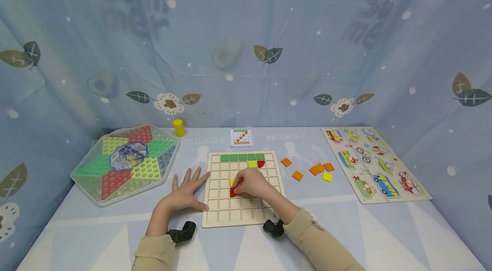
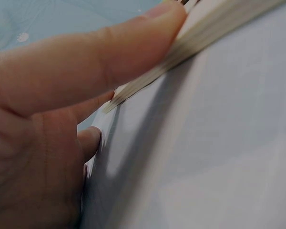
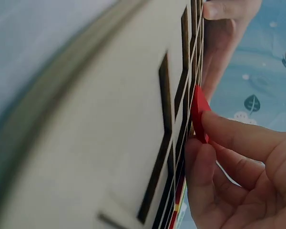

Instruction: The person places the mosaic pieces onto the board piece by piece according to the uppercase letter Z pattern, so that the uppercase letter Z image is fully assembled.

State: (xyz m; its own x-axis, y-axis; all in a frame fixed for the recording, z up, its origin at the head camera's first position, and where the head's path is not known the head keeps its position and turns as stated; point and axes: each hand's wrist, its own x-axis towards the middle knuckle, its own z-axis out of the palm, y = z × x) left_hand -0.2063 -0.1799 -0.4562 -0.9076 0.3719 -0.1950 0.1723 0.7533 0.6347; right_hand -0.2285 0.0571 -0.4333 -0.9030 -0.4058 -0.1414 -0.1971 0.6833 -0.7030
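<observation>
A wooden grid board (image 1: 223,216) lies in front of me, with a row of green square tiles (image 1: 242,157) near its far edge. Below them sit a yellow tile (image 1: 252,164) and a red quarter-round tile (image 1: 261,164). My right hand (image 1: 251,182) pinches a red tile (image 3: 199,114) between thumb and fingers, low over the board left of its middle. Another yellow tile (image 1: 232,182) shows just beyond that piece; the hand hides some cells. My left hand (image 1: 184,196) is spread flat, its thumb (image 2: 133,45) and index fingertip touching the board's left edge.
Loose orange tiles (image 1: 297,175) and a yellow one (image 1: 327,176) lie right of the board. A pattern card (image 1: 241,138) is behind it. On the left are a hexagonal game box (image 1: 134,158) and a yellow cylinder (image 1: 178,127); on the right, a picture puzzle (image 1: 376,164).
</observation>
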